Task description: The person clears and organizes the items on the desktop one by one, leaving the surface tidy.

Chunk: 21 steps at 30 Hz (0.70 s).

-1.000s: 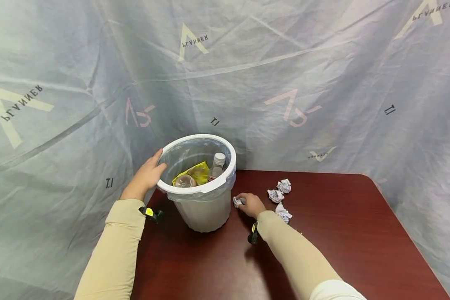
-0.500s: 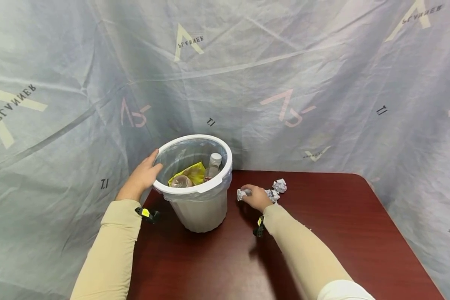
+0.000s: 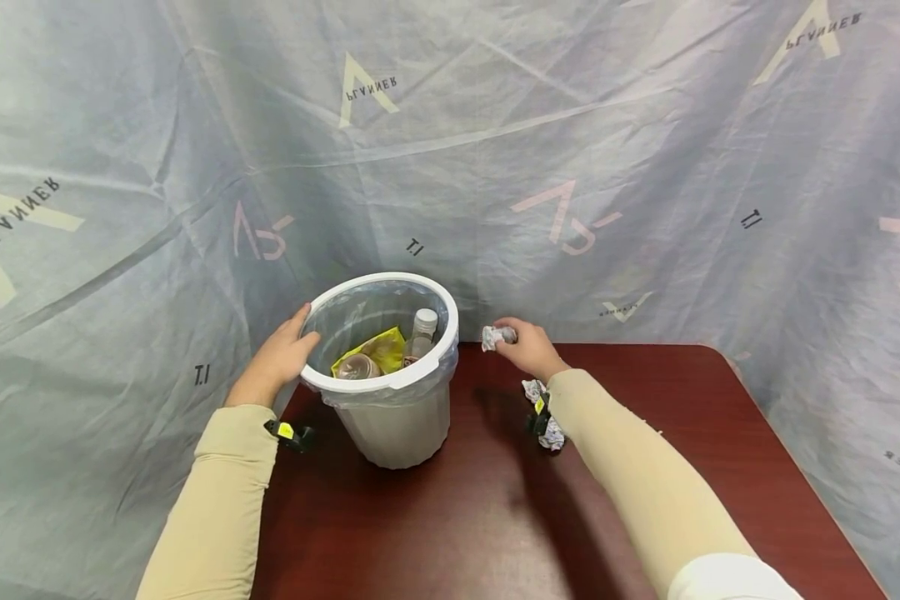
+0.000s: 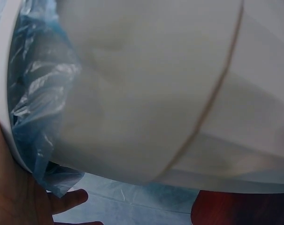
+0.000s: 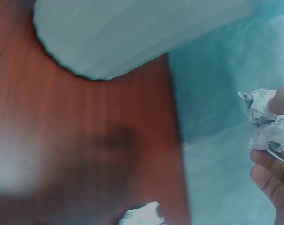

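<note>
A grey trash can [image 3: 405, 433] with a white rim and a clear liner stands on the table. My left hand [image 3: 273, 358] holds its rim from the left, thumb over the edge; in the left wrist view, fingers [image 4: 69, 200] lie outside, beside the overhanging liner [image 4: 43, 108]. To the can's right, above the table's far edge, my right hand [image 3: 531, 346] pinches a crumpled paper ball [image 5: 264, 119] between thumb and fingers. More paper balls [image 3: 552, 436] lie on the table below the right forearm, partly hidden by it and the wrist camera.
Inside the can are a yellow packet [image 3: 386, 348], a clear bottle with a white cap [image 3: 425, 320] and a round clear container [image 3: 357, 367]. The dark red table [image 3: 450, 533] borders a hanging grey sheet [image 3: 420, 192] at the back and left.
My right hand has lifted the paper ball off the table, raising it toward the far edge near rim height. The left hand stays on the rim. The whole view has shifted slightly.
</note>
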### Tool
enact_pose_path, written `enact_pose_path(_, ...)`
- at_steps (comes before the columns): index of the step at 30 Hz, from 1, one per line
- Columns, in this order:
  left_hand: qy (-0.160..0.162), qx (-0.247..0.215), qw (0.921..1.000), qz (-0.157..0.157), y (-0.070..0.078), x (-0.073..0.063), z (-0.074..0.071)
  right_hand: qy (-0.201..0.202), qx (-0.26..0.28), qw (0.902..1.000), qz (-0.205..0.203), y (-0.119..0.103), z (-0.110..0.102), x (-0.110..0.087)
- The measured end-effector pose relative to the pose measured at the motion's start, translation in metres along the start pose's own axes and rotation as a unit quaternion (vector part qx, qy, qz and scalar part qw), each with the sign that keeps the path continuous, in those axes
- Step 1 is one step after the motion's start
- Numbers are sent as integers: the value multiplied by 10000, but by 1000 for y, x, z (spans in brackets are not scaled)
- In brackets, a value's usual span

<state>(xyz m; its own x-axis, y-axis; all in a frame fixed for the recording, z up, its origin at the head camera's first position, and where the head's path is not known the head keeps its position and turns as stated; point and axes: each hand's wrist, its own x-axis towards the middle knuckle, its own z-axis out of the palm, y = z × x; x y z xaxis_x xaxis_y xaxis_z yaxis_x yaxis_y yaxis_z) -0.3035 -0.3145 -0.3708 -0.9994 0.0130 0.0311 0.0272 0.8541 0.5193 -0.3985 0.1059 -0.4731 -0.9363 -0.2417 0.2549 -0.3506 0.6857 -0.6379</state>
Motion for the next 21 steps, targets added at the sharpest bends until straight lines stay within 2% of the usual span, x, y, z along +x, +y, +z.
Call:
enact_pose_path(4, -34, 72, 10000, 17, 0, 0, 0, 85, 115, 9997, -196, -21, -25, 8)
enact_pose_path(9, -83, 125, 9998, 96, 3, 2, 4, 437, 71, 9978, -496, -51, -52, 19)
enact_pose_path(14, -112, 154, 9997, 125, 9, 3, 8, 724, 267, 9933, -856, -80, -73, 25)
enact_pose_path(21, -88, 100, 9999, 106, 16, 0, 12, 530, 437, 9898, -1247, -112, -83, 25)
